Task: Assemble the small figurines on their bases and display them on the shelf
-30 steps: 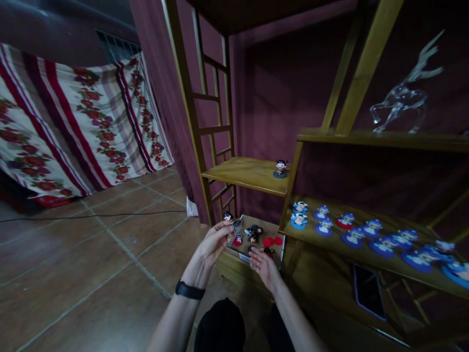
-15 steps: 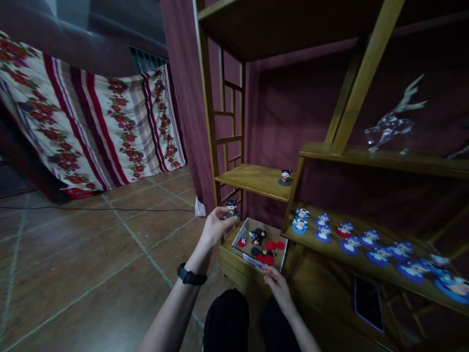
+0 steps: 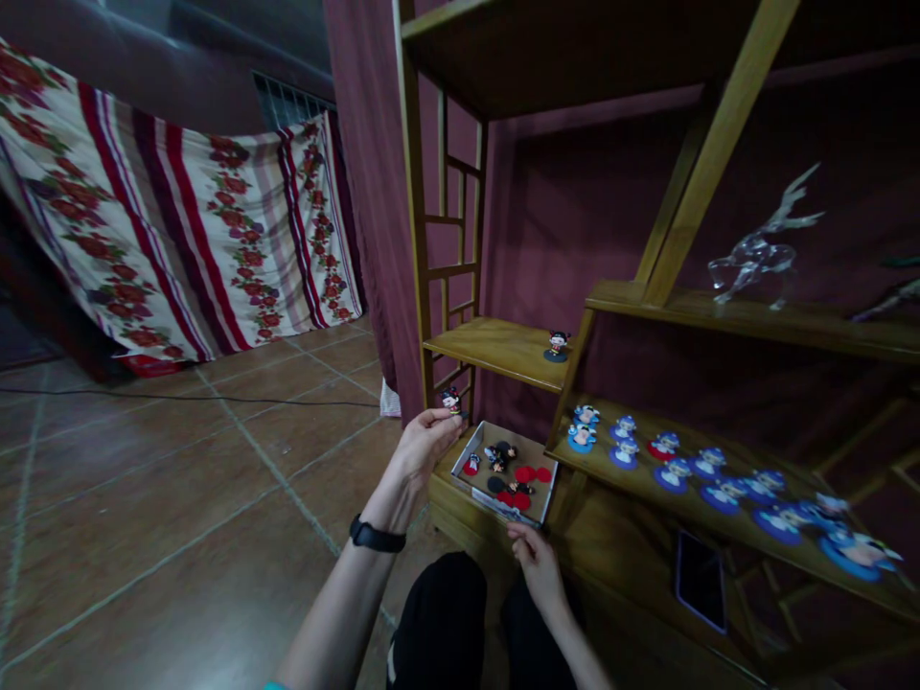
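Between the thumb and fingers of my left hand [image 3: 425, 443] is a small figurine [image 3: 450, 401] with black hair and red trim, held upright left of the shallow box. My right hand [image 3: 536, 565] hovers just in front of the box's near edge, fingers curled in, with nothing visible in them. The open cardboard box [image 3: 471, 448] sits on the low wooden ledge. Inside it lie several dark-haired figurines [image 3: 497, 458], red round bases [image 3: 532, 473] and dark ones. A similar black-haired figurine [image 3: 556, 346] stands on a dark base at the right end of the small shelf.
Several blue and white figurines [image 3: 674, 473] stand in rows on the lower right shelf [image 3: 805, 565]. A phone [image 3: 701, 580] lies below them. A clear deer ornament [image 3: 762, 249] occupies the upper shelf. Wooden uprights [image 3: 411, 220] frame the small shelf [image 3: 495, 350]. A flowered cloth [image 3: 230, 230] hangs behind left.
The figurine in my left hand has turned and its base is now mostly covered by the fingers. My right hand's fingers have curled in more. The view has shifted slightly.
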The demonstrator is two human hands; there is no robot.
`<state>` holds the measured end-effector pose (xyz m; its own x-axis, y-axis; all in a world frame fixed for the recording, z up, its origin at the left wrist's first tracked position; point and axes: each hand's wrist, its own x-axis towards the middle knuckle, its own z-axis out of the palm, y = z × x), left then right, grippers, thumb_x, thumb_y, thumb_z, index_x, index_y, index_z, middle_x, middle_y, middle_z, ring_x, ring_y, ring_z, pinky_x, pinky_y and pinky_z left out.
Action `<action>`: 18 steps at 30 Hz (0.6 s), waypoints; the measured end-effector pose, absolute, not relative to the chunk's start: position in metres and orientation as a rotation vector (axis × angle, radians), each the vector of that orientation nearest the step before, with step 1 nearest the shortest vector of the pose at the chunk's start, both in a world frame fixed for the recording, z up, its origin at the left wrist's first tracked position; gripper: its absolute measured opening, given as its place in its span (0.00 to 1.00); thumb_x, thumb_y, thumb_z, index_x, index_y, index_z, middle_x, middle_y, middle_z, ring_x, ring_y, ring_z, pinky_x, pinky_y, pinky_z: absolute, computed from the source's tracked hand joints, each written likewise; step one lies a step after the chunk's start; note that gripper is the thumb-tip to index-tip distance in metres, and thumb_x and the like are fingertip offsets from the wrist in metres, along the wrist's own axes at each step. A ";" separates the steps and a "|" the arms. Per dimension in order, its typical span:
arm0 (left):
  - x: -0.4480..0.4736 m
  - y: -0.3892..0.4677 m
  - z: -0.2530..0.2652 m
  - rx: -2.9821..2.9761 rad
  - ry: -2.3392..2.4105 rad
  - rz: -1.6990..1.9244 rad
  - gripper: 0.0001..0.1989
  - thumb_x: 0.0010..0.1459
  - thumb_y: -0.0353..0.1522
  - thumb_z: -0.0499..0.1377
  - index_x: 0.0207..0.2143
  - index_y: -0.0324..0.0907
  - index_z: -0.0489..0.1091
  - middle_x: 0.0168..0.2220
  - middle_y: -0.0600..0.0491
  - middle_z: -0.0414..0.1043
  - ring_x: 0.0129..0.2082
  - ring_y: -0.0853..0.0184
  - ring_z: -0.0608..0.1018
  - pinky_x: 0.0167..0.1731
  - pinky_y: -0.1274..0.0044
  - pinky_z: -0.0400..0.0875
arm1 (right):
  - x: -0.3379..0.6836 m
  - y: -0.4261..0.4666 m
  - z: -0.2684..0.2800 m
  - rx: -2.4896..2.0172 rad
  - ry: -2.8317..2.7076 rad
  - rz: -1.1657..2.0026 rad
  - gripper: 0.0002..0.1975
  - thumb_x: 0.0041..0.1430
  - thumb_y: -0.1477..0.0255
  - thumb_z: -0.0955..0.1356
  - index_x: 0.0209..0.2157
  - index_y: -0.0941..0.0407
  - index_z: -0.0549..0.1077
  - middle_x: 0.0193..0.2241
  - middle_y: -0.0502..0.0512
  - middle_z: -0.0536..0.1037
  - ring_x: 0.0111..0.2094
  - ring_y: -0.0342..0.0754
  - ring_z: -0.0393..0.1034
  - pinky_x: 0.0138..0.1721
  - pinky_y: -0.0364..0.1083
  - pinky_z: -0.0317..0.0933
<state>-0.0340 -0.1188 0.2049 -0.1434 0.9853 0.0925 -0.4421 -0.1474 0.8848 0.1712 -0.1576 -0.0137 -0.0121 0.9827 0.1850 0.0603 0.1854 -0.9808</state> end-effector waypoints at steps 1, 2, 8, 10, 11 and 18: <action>-0.035 -0.120 0.204 0.828 0.832 1.539 0.14 0.39 0.27 0.68 0.31 0.36 0.69 0.30 0.50 0.75 0.32 0.69 0.77 0.36 0.79 0.71 | 0.167 -0.155 -0.003 -1.089 -1.281 1.071 0.14 0.52 0.63 0.65 0.38 0.53 0.75 0.33 0.57 0.78 0.30 0.50 0.69 0.35 0.49 0.65; -0.036 -0.122 0.204 0.786 0.803 1.501 0.14 0.39 0.26 0.68 0.31 0.36 0.70 0.31 0.49 0.75 0.33 0.69 0.77 0.37 0.79 0.71 | 0.163 -0.153 0.011 -1.061 -1.234 1.084 0.15 0.52 0.62 0.65 0.39 0.53 0.75 0.34 0.57 0.78 0.30 0.49 0.69 0.35 0.49 0.65; -0.037 -0.136 0.204 0.730 0.749 1.260 0.11 0.46 0.27 0.65 0.35 0.35 0.72 0.38 0.43 0.75 0.32 0.70 0.77 0.32 0.80 0.72 | 0.140 -0.142 0.106 -0.868 -1.226 0.978 0.13 0.53 0.66 0.64 0.41 0.52 0.74 0.41 0.56 0.75 0.40 0.50 0.68 0.41 0.49 0.65; -0.035 -0.140 0.203 0.756 0.758 1.237 0.11 0.46 0.28 0.65 0.35 0.35 0.72 0.39 0.43 0.75 0.30 0.71 0.77 0.31 0.81 0.71 | 0.135 -0.139 0.127 -0.822 -1.262 0.903 0.13 0.55 0.67 0.63 0.42 0.52 0.73 0.42 0.55 0.74 0.42 0.49 0.68 0.42 0.48 0.64; -0.033 -0.141 0.203 0.777 0.771 1.244 0.11 0.46 0.28 0.65 0.34 0.35 0.71 0.37 0.44 0.75 0.30 0.71 0.76 0.31 0.81 0.71 | 0.133 -0.138 0.135 -0.814 -1.289 0.862 0.13 0.55 0.68 0.63 0.42 0.52 0.73 0.42 0.55 0.74 0.41 0.48 0.68 0.43 0.48 0.64; -0.016 -0.147 0.192 0.977 0.886 1.380 0.16 0.38 0.27 0.69 0.31 0.37 0.70 0.30 0.52 0.75 0.27 0.72 0.75 0.32 0.80 0.69 | 0.126 -0.137 0.153 -0.815 -1.484 0.640 0.14 0.56 0.74 0.62 0.44 0.52 0.71 0.40 0.54 0.72 0.37 0.45 0.68 0.40 0.45 0.64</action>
<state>-0.0160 -0.1466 0.1921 0.0167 0.9984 0.0548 -0.3655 -0.0449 0.9297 0.1257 -0.1372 0.1532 0.0140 0.8000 0.5998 0.1130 0.5948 -0.7959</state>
